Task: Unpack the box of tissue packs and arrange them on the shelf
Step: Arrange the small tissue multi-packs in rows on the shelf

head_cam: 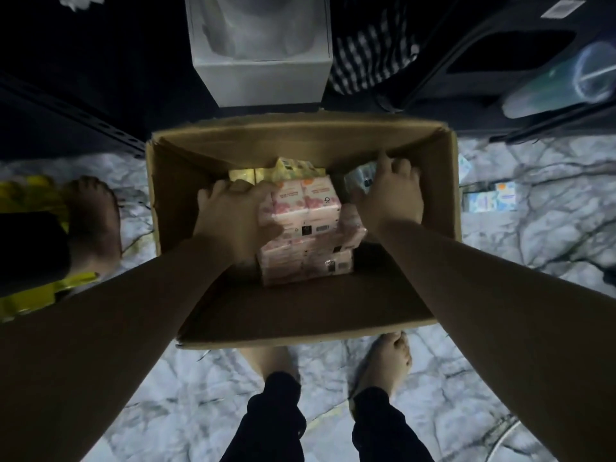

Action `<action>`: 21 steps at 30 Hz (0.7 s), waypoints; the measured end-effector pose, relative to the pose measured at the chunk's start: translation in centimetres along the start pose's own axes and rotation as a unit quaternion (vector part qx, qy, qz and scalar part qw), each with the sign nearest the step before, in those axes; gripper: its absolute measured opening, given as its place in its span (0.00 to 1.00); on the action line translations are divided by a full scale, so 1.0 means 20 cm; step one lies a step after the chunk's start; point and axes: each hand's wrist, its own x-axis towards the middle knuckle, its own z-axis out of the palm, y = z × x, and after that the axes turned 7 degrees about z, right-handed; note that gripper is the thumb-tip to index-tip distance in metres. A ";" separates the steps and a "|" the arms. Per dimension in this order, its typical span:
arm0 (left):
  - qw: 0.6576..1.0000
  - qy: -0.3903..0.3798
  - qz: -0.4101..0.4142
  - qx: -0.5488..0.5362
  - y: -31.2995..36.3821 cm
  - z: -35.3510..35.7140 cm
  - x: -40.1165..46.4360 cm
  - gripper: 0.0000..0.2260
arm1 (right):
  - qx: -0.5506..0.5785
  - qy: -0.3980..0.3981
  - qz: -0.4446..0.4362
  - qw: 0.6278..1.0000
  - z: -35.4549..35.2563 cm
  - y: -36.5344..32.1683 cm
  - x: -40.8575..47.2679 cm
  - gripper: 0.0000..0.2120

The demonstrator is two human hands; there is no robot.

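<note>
Head view, looking straight down. The marble-patterned floor (550, 235) filled the lower field; a dark shelf unit (66, 105) crossed from 9 to 12 o'clock, with a white carton (263, 75) at 12. The open cardboard box (443, 181) sat at centre, just ahead of the person's feet at 6 o'clock. Inside it, pink tissue packs (306, 228) stood stacked, their long axis running roughly 12 to 6; yellow packs (286, 170) lay behind them at 12, and a bluish pack (361, 176) at 2. The left hand (233, 218) gripped the top pink bundle from its 9 o'clock side, fingers curled over the far edge. The right hand (390, 191) reached at 3 o'clock of the stack, fingers bent toward the bluish pack; whether it held anything could not be told. The left hand was thus the nearer, already on the pink bundle; lifting it probably called for the right hand to close in from 3 o'clock. Loose blue packs (493, 200) lay on the floor outside the box.
</note>
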 end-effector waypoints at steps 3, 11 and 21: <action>0.999 -0.011 0.004 -0.031 -0.01 -0.02 -0.02 0.31 | 0.014 0.007 0.007 1.000 -0.02 -0.02 -0.01 0.23; 0.998 0.038 -0.012 -0.056 0.09 -0.35 -0.33 0.33 | 0.085 0.078 -0.056 0.992 -0.42 0.06 -0.29 0.21; 0.975 0.092 -0.112 -0.170 0.27 -0.56 -0.66 0.30 | 0.156 0.042 -0.033 0.986 -0.77 0.15 -0.64 0.26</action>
